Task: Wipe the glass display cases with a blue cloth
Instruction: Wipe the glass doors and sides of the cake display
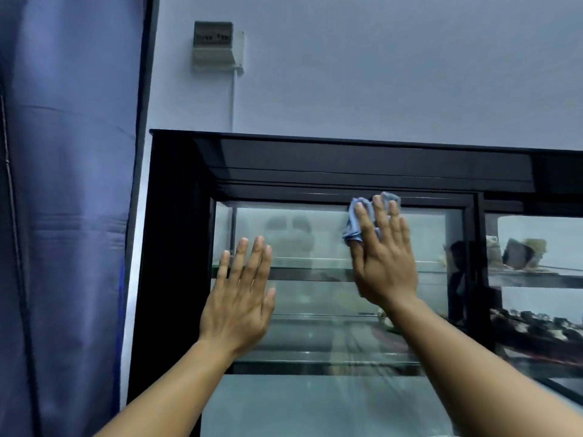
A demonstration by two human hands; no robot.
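Glass display case (315,162): upright, black-framed, its front pane streaked and reflective, with glass shelves visible behind. Blue cloth (350,230): crumpled, pressed against the pane near its top edge, right of centre, under the flat right hand (383,263).

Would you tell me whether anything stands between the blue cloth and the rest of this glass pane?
Only the left hand, flat on the glass pane down-left of the blue cloth. The right hand presses the cloth straight onto the glass; nothing else visible lies on the pane's outside.
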